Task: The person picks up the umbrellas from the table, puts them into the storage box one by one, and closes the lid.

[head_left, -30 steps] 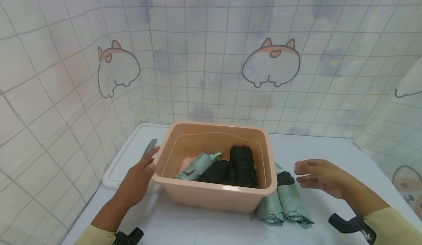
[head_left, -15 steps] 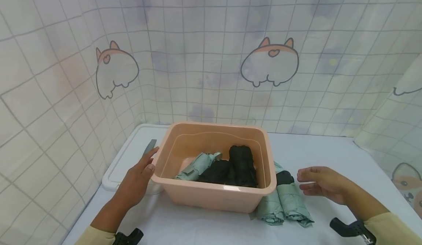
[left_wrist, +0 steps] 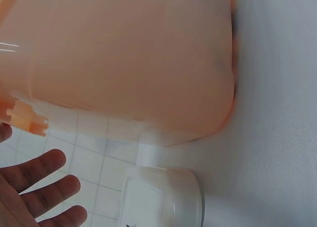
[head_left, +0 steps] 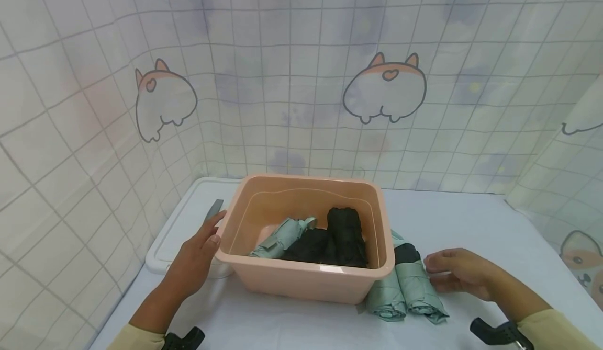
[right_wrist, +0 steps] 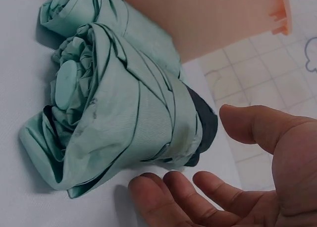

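Note:
A peach plastic bin (head_left: 301, 286) stands on the white table in the head view. Inside lie a folded mint-green umbrella (head_left: 279, 239) and black folded fabric bundles (head_left: 347, 237), probably umbrellas. My left hand (head_left: 193, 260) touches the bin's left rim, its fingers extended in the left wrist view. Two rolled mint-green umbrellas lie side by side against the bin's right side. The outer umbrella (head_left: 418, 288) has a black end piece; the inner umbrella (head_left: 387, 296) is partly under the bin's rim. Beside the outer one, my right hand (head_left: 464, 274) holds nothing, thumb and fingers spread around its black end.
Left of the bin, partly behind my left hand, is a white container (head_left: 200, 211) with a grey strip (head_left: 214, 210) on top. A grid-patterned curtain (head_left: 292, 78) with animal drawings encloses the table (head_left: 452, 214) at the back and sides.
My right hand has lowered toward the outer mint-green umbrella. My left hand, the bin and its contents stay in place; the head view shifted slightly.

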Tool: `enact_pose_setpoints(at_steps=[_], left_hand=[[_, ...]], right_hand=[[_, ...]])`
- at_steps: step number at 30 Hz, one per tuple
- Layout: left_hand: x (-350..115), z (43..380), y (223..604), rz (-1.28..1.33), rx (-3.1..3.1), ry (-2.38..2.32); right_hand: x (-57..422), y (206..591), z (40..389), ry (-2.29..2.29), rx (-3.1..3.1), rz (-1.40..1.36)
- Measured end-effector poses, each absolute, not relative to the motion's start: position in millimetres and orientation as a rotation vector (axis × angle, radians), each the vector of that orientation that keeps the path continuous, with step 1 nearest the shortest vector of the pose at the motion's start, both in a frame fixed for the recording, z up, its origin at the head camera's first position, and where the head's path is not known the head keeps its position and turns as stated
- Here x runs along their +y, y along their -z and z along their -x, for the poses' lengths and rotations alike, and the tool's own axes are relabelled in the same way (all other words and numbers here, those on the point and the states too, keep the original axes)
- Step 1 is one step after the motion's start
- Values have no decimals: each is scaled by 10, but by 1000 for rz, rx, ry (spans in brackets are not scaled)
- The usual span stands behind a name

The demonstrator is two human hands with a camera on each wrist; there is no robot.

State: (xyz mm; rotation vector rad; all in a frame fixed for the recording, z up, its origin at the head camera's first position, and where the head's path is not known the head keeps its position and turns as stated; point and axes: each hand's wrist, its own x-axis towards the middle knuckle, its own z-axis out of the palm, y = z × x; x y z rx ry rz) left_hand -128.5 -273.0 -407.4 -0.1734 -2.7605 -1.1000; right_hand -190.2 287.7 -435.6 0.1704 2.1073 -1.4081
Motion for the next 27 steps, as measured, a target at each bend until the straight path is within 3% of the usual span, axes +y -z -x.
enact_pose_setpoints(at_steps=[27], left_hand=[[-2717,1277,4068,174,-2756,1095]], right_hand=[[2699,4432,1882,1263,2191,-157]])
